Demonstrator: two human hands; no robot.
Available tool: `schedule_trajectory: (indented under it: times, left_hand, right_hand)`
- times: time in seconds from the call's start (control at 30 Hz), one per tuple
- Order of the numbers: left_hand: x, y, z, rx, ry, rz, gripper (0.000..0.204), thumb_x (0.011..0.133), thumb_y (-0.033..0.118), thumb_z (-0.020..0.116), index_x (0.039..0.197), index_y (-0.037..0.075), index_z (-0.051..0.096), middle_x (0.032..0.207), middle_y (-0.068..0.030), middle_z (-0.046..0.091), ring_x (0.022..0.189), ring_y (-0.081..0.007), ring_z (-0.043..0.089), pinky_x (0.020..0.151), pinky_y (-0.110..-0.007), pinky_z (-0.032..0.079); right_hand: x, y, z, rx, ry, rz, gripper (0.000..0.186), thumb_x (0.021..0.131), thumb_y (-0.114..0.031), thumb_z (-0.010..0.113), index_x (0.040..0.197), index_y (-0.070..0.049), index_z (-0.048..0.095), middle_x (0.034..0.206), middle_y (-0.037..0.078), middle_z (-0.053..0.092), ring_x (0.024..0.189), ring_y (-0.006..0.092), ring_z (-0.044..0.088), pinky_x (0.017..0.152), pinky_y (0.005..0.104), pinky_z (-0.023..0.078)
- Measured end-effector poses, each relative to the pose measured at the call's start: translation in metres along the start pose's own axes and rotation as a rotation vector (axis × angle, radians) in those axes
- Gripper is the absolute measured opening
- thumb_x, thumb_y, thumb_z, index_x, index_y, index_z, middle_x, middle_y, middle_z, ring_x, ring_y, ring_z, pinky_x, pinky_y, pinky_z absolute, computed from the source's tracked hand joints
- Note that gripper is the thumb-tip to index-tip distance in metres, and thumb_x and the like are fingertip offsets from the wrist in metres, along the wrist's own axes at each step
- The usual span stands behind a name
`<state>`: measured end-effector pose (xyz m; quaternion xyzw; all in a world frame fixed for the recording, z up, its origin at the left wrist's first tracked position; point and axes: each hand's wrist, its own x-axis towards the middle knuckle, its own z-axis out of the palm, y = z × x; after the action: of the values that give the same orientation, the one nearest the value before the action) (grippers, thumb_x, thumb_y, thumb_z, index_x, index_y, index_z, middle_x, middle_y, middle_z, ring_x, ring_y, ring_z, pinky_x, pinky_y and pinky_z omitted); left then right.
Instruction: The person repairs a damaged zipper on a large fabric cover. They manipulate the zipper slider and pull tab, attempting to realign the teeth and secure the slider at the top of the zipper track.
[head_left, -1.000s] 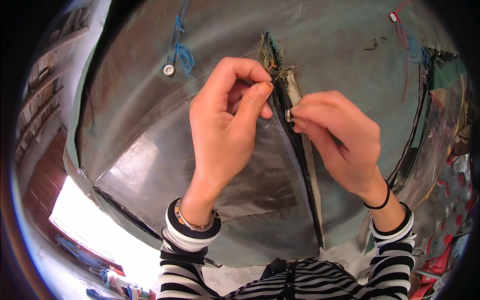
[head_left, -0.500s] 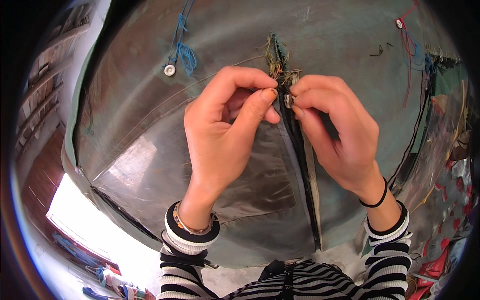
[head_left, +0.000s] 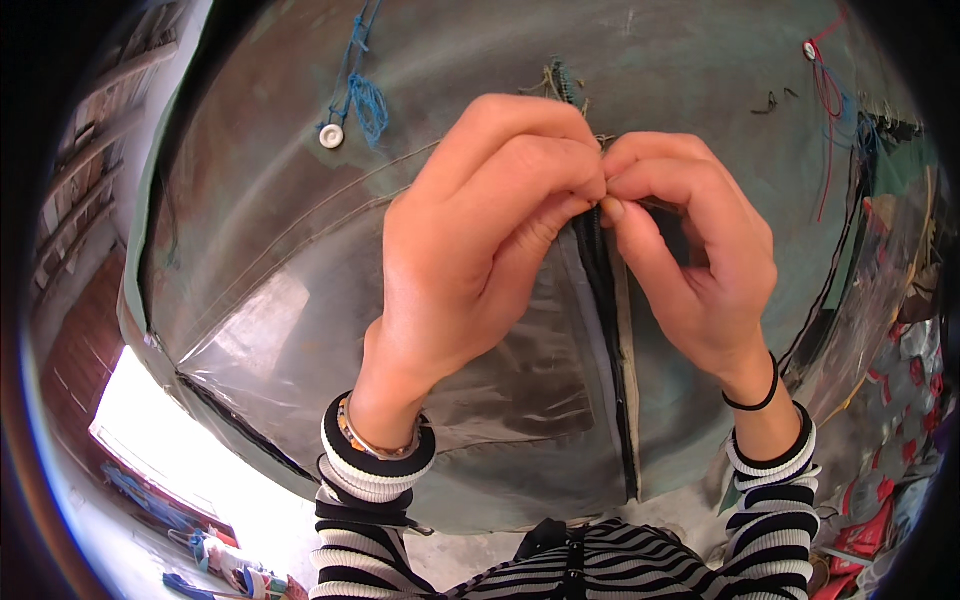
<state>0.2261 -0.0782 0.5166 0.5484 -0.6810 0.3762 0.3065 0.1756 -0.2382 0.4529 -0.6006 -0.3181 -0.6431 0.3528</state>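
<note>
A dark zipper (head_left: pixel 611 370) runs down the middle of a grey-green fabric cover (head_left: pixel 690 70), its upper end (head_left: pixel 563 85) frayed with loose threads. Near that end my left hand (head_left: pixel 460 240) is closed in a pinch, with its fingertips against those of the other hand. My right hand (head_left: pixel 705 240) pinches at the zipper's right side, where a small metal slider showed a moment ago; the fingers now cover it. What the left fingers grip is hidden. Left of the zipper lies a clear plastic window (head_left: pixel 500 380) stitched into the cover.
A white button (head_left: pixel 331 136) hangs on blue cord at the upper left. Another button (head_left: pixel 809 50) with red cord is at the upper right. Clear plastic with red items (head_left: pixel 880 500) lies at the lower right. Shoes (head_left: pixel 225 560) sit at the lower left.
My left hand has moved up and right and turned, its back now facing me. Its fingertips now meet those of my right hand, hiding the slider. My right hand has shifted slightly right.
</note>
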Motion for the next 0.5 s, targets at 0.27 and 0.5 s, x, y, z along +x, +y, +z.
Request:
schedule_trajectory:
  times: [0.27, 0.5]
  left_hand:
    - [-0.003, 0.006, 0.001, -0.285, 0.018, -0.328, 0.007, 0.089, -0.009, 0.060, 0.095, -0.006, 0.063, 0.108, -0.0123, 0.061, 0.071, -0.0106, 0.060, 0.063, -0.021, 0.050]
    - [-0.002, 0.005, -0.009, -0.351, 0.012, -0.420, 0.011, 0.092, -0.007, 0.057, 0.100, -0.009, 0.064, 0.113, -0.0156, 0.061, 0.077, -0.0155, 0.067, 0.068, -0.025, 0.056]
  right_hand:
    - [-0.006, -0.001, 0.003, 0.074, -0.022, 0.090, 0.016, 0.089, 0.012, 0.058, 0.104, 0.005, 0.057, 0.110, 0.015, 0.060, 0.094, 0.0154, 0.060, 0.083, 0.0260, 0.052]
    - [-0.005, 0.007, 0.032, 0.029, 0.271, -0.024, 0.014, 0.079, 0.011, 0.064, 0.086, 0.002, 0.056, 0.089, 0.014, 0.063, 0.072, 0.0219, 0.061, 0.061, 0.0290, 0.050]
